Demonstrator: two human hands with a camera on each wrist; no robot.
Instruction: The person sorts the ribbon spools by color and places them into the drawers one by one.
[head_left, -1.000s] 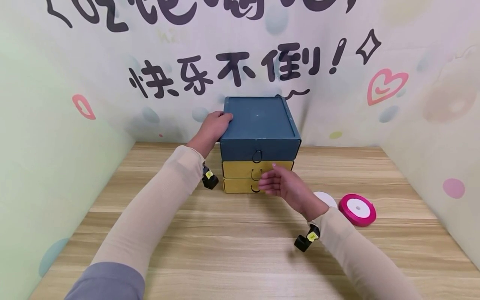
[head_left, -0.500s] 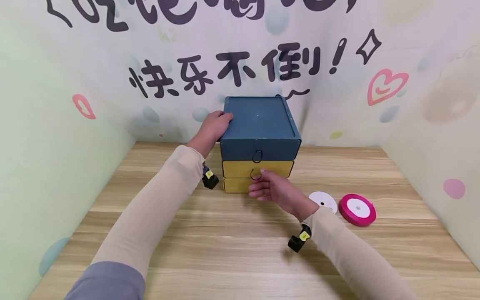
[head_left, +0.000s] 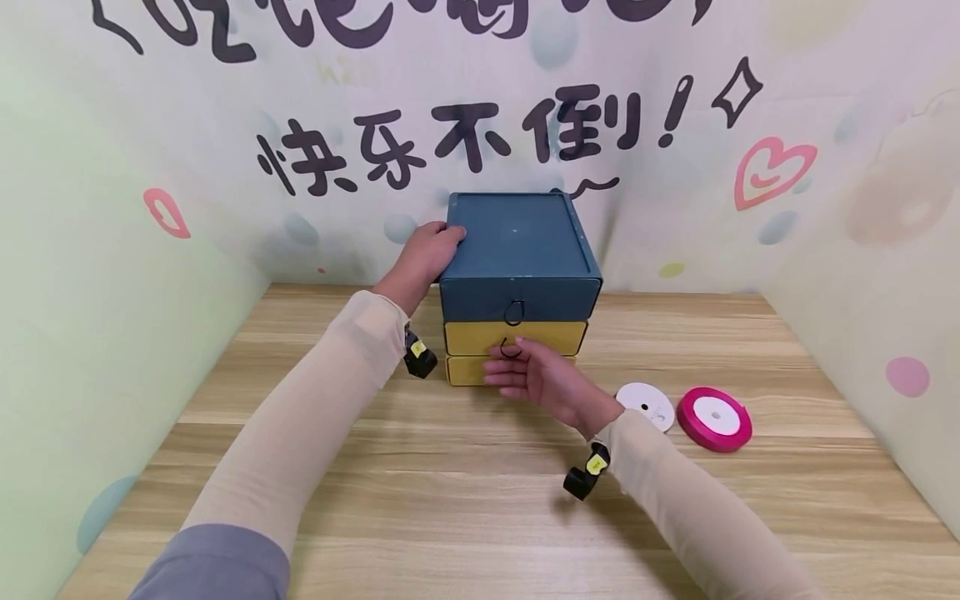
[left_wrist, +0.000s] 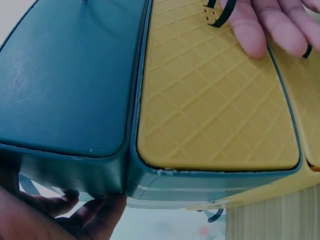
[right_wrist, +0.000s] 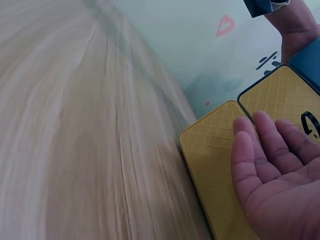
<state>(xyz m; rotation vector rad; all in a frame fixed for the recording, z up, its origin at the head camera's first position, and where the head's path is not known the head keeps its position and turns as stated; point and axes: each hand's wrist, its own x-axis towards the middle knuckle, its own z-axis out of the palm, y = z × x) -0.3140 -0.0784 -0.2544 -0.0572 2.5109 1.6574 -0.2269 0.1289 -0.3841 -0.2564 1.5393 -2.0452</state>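
A stacked drawer box stands at the table's back, with a blue top (head_left: 517,237), a blue upper drawer (head_left: 521,300) and two yellow drawers below. My left hand (head_left: 426,254) grips the box's upper left edge, thumb on top and fingers down the side wall. Quilted yellow fronts show in both wrist views. My right hand (head_left: 551,379) is in front of the yellow drawers, fingers extended and palm turned inward. Its upper fingers are beside the black loop pull (head_left: 511,347) of the middle drawer (head_left: 468,337); I cannot tell whether they touch it. The bottom drawer's (head_left: 463,372) pull is hidden by the hand.
To the right of the box lie a white spool (head_left: 647,404) and a spool of magenta ribbon (head_left: 715,419). The wooden table (head_left: 420,500) extends in front. A patterned wall covering (head_left: 660,208) closes off the back, and walls bound both sides.
My right hand has moved left across the yellow drawer fronts to the middle loop pull, uncovering more of the white spool. The left hand and the box have stayed put.
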